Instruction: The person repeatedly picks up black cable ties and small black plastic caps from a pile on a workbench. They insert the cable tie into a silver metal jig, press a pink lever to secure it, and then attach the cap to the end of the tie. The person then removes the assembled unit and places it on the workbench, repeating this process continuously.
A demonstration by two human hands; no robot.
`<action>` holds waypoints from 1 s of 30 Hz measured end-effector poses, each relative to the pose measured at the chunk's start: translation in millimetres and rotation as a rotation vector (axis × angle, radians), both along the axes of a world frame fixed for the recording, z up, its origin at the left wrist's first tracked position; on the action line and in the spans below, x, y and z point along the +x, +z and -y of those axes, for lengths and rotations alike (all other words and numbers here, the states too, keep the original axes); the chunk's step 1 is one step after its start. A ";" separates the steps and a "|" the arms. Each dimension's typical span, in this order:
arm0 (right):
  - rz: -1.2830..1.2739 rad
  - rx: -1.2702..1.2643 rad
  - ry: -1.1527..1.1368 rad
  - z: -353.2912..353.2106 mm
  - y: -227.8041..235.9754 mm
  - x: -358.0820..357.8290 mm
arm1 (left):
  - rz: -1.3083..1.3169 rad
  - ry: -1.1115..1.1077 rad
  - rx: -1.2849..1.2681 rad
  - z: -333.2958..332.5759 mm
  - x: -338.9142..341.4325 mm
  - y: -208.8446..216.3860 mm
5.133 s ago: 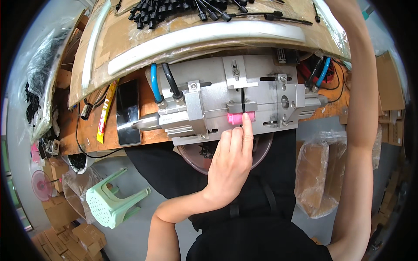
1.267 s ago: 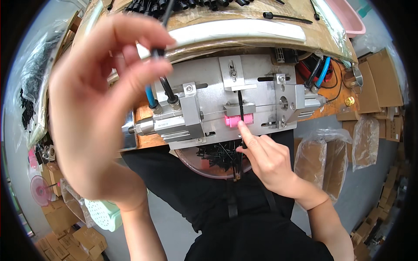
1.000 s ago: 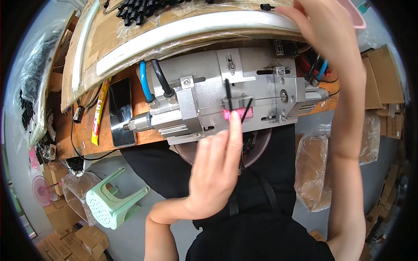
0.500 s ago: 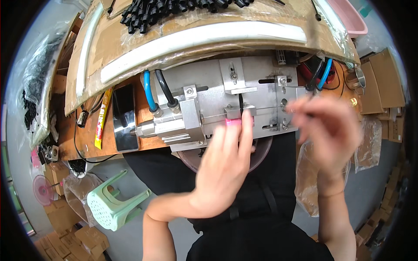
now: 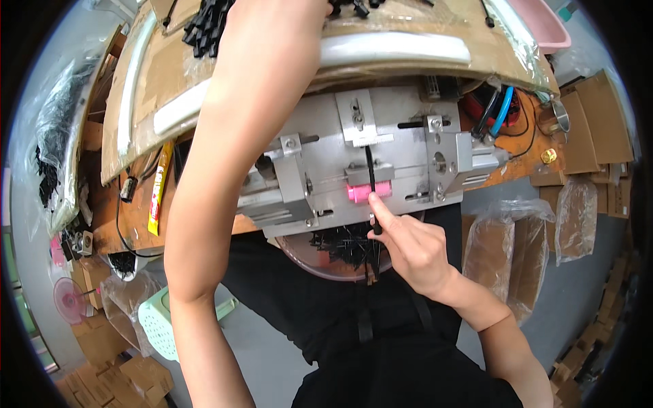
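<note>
My right hand (image 5: 416, 250) is at a pink block (image 5: 360, 193) mounted at the front of a metal fixture (image 5: 333, 156). A thin black rod (image 5: 371, 166) lies across the block. My index fingertip presses on the rod, with the thumb by its lower end, so the hand grips it. My left arm stretches far forward across the fixture and a cardboard sheet. The left hand (image 5: 282, 9) is at the top edge, beside a pile of black plastic parts (image 5: 206, 28); its fingers are out of sight.
Below the fixture a round basin (image 5: 297, 255) holds many thin black pieces. The cardboard sheet (image 5: 401, 76) overhangs the fixture's back. Blue hose (image 5: 504, 112) runs at the right. A yellow packet (image 5: 158, 187) lies left on the wooden bench, and a green stool (image 5: 158, 319) stands below.
My left hand has left the pink block and reached forward to the black parts. My right hand has come from the right onto the rod at the block.
</note>
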State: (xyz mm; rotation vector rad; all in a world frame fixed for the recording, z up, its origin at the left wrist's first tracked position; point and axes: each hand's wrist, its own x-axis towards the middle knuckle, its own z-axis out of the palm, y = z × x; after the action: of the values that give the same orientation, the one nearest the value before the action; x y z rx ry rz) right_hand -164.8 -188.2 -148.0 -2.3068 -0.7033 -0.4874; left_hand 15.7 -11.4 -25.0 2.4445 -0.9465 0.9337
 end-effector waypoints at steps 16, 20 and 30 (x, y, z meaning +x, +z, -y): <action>0.068 -0.583 -0.265 26.5 171.3 249.9 | -0.366 0.087 -0.393 -43.9 -101.0 -2.3; -0.044 -0.777 -0.107 8.1 181.0 268.4 | -0.373 0.174 -0.242 -20.2 -154.8 -38.8; -0.325 -0.509 -0.058 11.5 201.5 263.6 | -0.428 0.207 0.138 38.7 -196.9 -102.9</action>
State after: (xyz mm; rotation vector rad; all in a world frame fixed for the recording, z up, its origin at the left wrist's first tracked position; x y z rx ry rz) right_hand 98.8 -199.7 53.5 -2.7948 -0.6526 0.0618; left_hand -181.1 -50.1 -127.9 2.7403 -0.6337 0.3807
